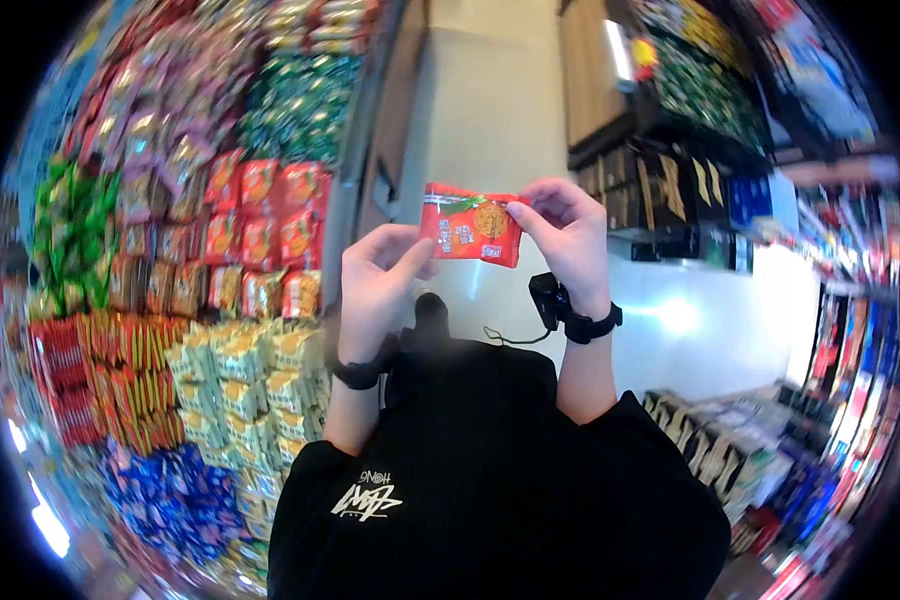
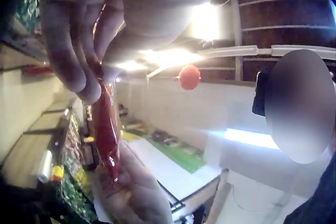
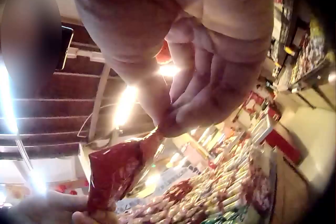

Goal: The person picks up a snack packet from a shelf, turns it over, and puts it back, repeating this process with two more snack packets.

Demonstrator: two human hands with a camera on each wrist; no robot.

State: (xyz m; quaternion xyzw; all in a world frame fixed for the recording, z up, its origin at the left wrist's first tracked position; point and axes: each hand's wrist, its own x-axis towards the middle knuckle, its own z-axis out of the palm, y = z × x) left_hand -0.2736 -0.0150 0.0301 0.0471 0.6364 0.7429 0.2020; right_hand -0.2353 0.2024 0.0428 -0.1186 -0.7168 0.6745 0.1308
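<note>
A red snack packet with a round noodle picture is held up over the aisle floor, between both hands. The left hand pinches its left edge between thumb and fingers. At the packet's upper right corner, the right hand pinches with thumb and fingertips. In the left wrist view the packet appears edge-on, with the left hand gripping its end. The right wrist view shows the right hand pinching a corner of the packet.
Rows of packaged snacks fill the shelves at left, with yellow packs and blue packs lower down. Boxes line a shelf at the upper right. Pale aisle floor runs between the shelves.
</note>
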